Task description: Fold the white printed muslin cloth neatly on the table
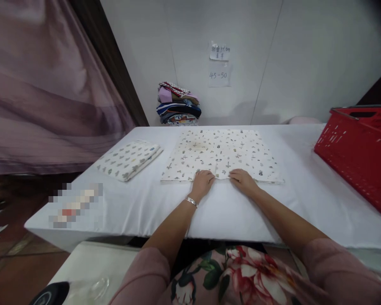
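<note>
A cream printed cloth (pixel 222 152) lies flat on the white table (pixel 146 203), folded into a wide rectangle. Both hands rest at the middle of its near edge, side by side. My left hand (pixel 202 181), with a bracelet on the wrist, has its fingers curled down on the edge. My right hand (pixel 243 180) also pinches the near edge with bent fingers. To the left a second cloth of similar print (pixel 129 159) lies folded into a small neat packet.
A red plastic basket (pixel 358 156) stands at the table's right end. A stack of folded clothes (pixel 178 103) sits behind the table against the white wall, under two paper notes (pixel 219 63). A mauve curtain (pixel 41 93) hangs at the left.
</note>
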The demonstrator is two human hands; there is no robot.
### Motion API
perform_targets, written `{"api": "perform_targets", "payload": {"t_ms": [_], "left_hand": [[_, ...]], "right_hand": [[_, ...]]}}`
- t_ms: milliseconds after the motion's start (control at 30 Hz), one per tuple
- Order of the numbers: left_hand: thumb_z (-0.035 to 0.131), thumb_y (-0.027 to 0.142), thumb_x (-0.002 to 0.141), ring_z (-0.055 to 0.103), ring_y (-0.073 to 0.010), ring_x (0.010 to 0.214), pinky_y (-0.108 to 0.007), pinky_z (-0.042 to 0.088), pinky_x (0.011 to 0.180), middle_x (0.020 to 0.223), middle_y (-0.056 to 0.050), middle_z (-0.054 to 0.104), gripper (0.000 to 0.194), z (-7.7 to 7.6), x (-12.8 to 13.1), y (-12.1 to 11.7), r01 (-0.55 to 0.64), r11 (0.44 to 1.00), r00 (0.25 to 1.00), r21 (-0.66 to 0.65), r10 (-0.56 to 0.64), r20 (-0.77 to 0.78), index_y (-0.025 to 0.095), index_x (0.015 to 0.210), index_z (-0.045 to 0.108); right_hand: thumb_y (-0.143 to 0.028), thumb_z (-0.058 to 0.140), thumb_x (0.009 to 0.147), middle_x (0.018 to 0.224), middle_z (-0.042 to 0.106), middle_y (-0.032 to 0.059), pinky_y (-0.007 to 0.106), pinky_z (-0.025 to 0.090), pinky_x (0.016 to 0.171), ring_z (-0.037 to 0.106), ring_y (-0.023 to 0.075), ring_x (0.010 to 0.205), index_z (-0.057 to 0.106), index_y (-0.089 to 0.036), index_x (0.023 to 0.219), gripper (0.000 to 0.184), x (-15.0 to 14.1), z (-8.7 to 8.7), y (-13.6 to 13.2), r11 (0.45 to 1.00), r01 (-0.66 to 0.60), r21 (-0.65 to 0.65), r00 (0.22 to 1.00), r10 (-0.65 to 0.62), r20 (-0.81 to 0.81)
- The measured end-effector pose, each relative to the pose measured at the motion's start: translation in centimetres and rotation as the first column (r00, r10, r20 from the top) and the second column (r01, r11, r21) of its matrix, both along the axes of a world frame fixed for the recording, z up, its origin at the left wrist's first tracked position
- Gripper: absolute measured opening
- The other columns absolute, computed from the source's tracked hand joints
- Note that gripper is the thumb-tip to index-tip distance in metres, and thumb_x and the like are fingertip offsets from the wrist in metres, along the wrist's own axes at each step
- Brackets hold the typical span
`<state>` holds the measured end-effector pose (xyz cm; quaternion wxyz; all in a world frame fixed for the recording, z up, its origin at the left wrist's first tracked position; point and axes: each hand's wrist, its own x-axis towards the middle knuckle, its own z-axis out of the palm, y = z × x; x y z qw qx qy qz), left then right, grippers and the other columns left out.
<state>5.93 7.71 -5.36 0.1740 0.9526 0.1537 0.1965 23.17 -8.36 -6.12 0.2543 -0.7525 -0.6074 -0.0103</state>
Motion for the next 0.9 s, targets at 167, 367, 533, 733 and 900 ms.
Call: {"api": "perform_targets", "payload": {"t_ms": [167,367,533,733,900], "left_hand": [[0.043,0.026,0.093,0.05,-0.0191,0.099,-0.036,0.037,0.09,0.101,-0.005,0.063,0.026,0.1,0.6,-0.1,-0.075,0.996,0.996,0.047,0.073,0.044,0.021,0.093,0.068],[0.049,0.018,0.089,0.051,-0.0193,0.095,-0.036,0.039,0.085,0.097,-0.004,0.063,0.018,-0.2,1.3,-0.7,-0.114,0.979,0.992,0.166,0.104,0.067,0.022,0.09,0.066],[0.051,0.011,0.086,0.049,-0.0197,0.107,-0.036,0.038,0.091,0.111,-0.004,0.061,0.018,0.0,1.9,-2.2,0.015,0.962,0.996,0.272,-0.038,0.081,0.022,0.087,0.065],[0.055,0.019,0.086,0.047,-0.0217,0.113,-0.04,0.035,0.095,0.117,-0.005,0.058,0.012,0.1,3.3,-2.9,0.082,0.963,0.996,0.255,-0.089,0.017,0.022,0.088,0.066],[0.049,0.019,0.09,0.048,-0.0202,0.11,-0.038,0.036,0.092,0.112,-0.004,0.06,0.019,-0.4,3.8,-2.6,0.079,0.967,0.997,0.24,-0.082,0.004,0.021,0.082,0.066]], "right_hand": [[-0.033,0.037,0.091,0.111,0.064,0.0079,0.043,0.043,0.095,0.051,0.0253,0.108,0.07,-0.025,0.107,0.038,-0.3,0.0,0.0,0.994,0.096,0.046,0.995,-0.096,-0.015],[-0.022,0.043,0.089,0.093,0.065,0.0083,0.041,0.046,0.081,0.053,0.024,0.09,0.071,-0.022,0.102,0.031,0.1,-0.9,0.2,0.985,0.069,0.16,0.998,-0.068,-0.007],[-0.018,0.046,0.088,0.088,0.065,0.0067,0.038,0.046,0.077,0.053,0.0224,0.085,0.071,-0.023,0.1,0.028,0.3,-1.1,0.4,0.972,0.056,0.227,0.998,-0.054,-0.016],[-0.017,0.046,0.088,0.088,0.065,0.0068,0.038,0.045,0.076,0.054,0.0222,0.084,0.07,-0.021,0.1,0.028,0.2,-1.0,0.4,0.972,0.053,0.23,0.999,-0.05,-0.018],[-0.015,0.047,0.086,0.09,0.066,0.007,0.038,0.044,0.078,0.054,0.0223,0.085,0.067,-0.02,0.102,0.026,0.1,-1.0,0.4,0.968,0.053,0.244,0.998,-0.047,-0.032]]}}
